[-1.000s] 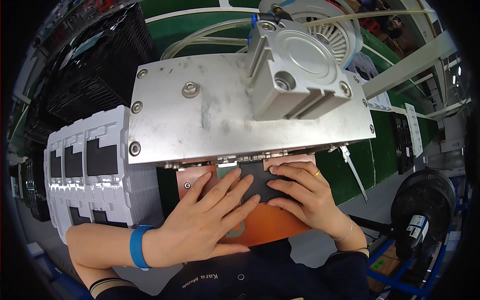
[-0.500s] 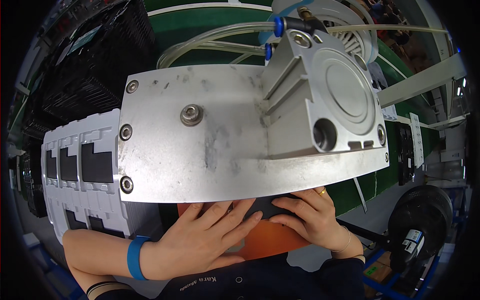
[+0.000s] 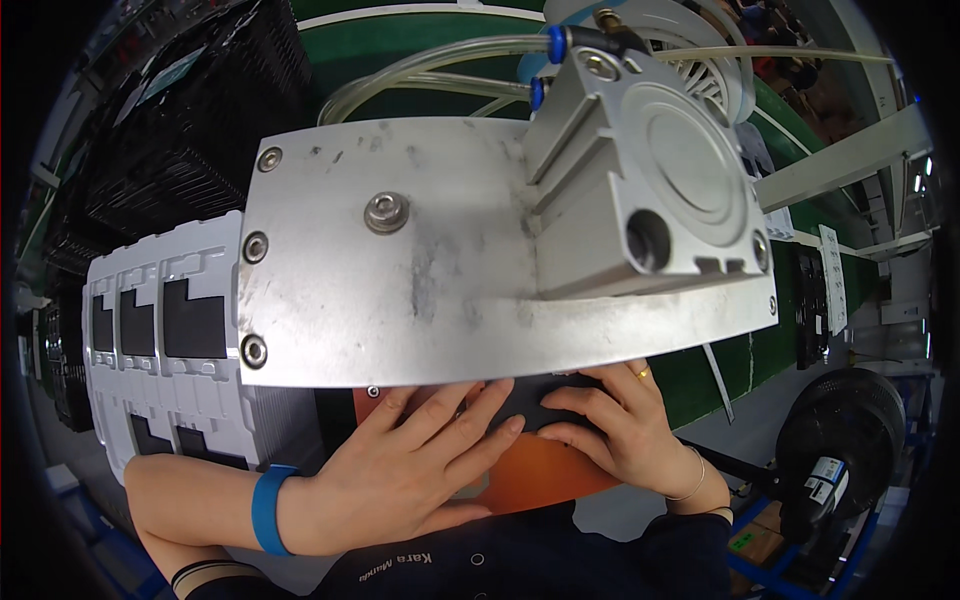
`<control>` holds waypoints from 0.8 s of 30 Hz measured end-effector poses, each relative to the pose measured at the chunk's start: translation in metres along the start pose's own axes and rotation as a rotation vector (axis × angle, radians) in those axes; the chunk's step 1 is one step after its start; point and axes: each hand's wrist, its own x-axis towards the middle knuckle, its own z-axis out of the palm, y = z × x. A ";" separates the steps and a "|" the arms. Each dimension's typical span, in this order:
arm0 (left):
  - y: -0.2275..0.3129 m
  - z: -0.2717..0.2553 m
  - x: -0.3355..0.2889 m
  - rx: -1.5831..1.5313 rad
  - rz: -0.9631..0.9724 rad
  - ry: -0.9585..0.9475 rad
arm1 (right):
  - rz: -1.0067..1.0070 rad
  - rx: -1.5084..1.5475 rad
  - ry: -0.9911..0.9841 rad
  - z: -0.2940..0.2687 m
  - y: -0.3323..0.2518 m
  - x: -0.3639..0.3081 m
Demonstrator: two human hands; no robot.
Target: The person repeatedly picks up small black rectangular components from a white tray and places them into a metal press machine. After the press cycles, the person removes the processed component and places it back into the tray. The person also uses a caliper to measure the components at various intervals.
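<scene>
My left hand (image 3: pixel 405 465) lies with spread fingers over an orange plate (image 3: pixel 555 475), its fingertips at the edge of a dark grey flat piece (image 3: pixel 525 400). From the other side my right hand (image 3: pixel 625 430) has its curled fingers and thumb on that same piece. Above both hands a silver metal plate (image 3: pixel 330 290) carries a square pneumatic cylinder (image 3: pixel 690 180). This plate hides the far part of the dark piece and some fingertips.
White moulded trays (image 3: pixel 150 390) with dark parts stand at the left, and black crates (image 3: pixel 200 120) behind them. Clear air hoses (image 3: pixel 430 62) run to the cylinder. A white fan (image 3: pixel 700 60) stands at the back, a black round object (image 3: pixel 840 430) at the right.
The metal plate and cylinder sit slightly higher in the picture, uncovering a screw on the orange plate beside my left fingers. Both hands stay on the dark piece with little change.
</scene>
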 end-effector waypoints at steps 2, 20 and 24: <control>-0.001 0.000 0.000 -0.014 0.006 0.024 | 0.001 0.030 -0.039 -0.004 -0.002 0.005; 0.010 -0.005 -0.016 -1.286 -0.279 0.385 | 0.260 0.998 -0.039 0.001 -0.035 0.012; 0.010 -0.010 -0.076 -1.226 -0.331 0.599 | 0.298 1.103 -0.042 0.012 -0.065 0.021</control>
